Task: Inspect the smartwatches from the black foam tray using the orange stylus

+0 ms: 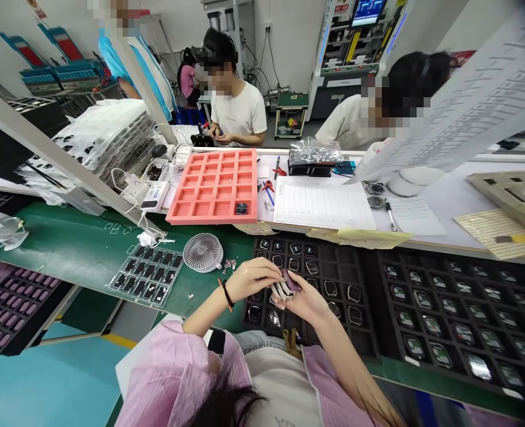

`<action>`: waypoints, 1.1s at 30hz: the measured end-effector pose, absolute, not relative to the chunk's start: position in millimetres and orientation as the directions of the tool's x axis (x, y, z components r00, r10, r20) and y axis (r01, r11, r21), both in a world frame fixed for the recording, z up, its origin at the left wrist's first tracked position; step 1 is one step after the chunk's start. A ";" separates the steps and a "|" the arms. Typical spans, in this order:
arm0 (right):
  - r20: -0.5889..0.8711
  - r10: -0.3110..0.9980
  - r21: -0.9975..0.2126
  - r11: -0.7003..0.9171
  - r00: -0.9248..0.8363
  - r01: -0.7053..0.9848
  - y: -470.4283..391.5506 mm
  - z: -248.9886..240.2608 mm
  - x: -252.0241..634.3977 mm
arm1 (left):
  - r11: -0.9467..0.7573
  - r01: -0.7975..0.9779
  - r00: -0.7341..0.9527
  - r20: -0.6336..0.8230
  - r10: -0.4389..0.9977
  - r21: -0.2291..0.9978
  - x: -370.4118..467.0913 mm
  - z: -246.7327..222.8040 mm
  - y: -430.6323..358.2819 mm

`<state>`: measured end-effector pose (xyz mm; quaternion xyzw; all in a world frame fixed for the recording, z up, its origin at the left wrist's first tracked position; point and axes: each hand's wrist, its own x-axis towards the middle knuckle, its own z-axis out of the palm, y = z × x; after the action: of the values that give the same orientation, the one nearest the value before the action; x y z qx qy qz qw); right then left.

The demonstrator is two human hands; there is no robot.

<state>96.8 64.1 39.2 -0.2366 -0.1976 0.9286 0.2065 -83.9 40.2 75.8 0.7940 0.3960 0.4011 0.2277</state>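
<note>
Over the black foam tray, both hands meet at a small purple-edged piece with dark and white stripes; its exact kind is unclear. My right hand is wrapped round it from the right and below. With closed fingertips, my left hand pinches at its upper left edge. Fingers partly hide the piece. Several square watch cases sit in the tray's compartments, and some in the far row show lit faces. A small crumpled clear wrapper lies in a near compartment.
A round fan and a clear sheet with black stickers are left of the tray. Another black tray stands right. On the raised shelf are a pink tray and paper forms. A co-worker sits opposite.
</note>
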 end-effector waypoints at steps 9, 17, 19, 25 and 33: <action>-0.356 0.439 -0.480 -0.843 -0.825 -0.242 61.8 42.1 99.3 | -0.666 0.556 0.462 0.481 0.745 0.498 -84.3 80.5 34.4; -0.303 0.348 -0.445 -0.875 -0.887 -0.191 60.5 36.0 99.1 | -0.594 0.328 0.531 0.377 0.759 0.734 -89.4 84.3 39.5; -0.279 0.285 -0.433 -0.890 -0.917 -0.145 59.6 36.0 100.2 | -0.546 0.274 0.540 0.343 0.768 0.792 -91.3 86.0 43.5; -0.216 0.121 -0.389 -0.921 -0.969 -0.028 57.6 42.1 102.3 | -0.219 0.073 0.563 0.141 0.814 0.973 -87.8 81.1 53.6; -0.265 0.020 -0.335 -0.939 -0.964 0.073 52.9 40.4 104.7 | 0.129 0.115 0.688 -0.173 0.705 0.985 -84.5 86.8 64.3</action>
<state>104.7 52.9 40.4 -0.1333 -0.1735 0.9757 -0.0136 -84.5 64.3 86.8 0.6228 0.3292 0.2183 0.6754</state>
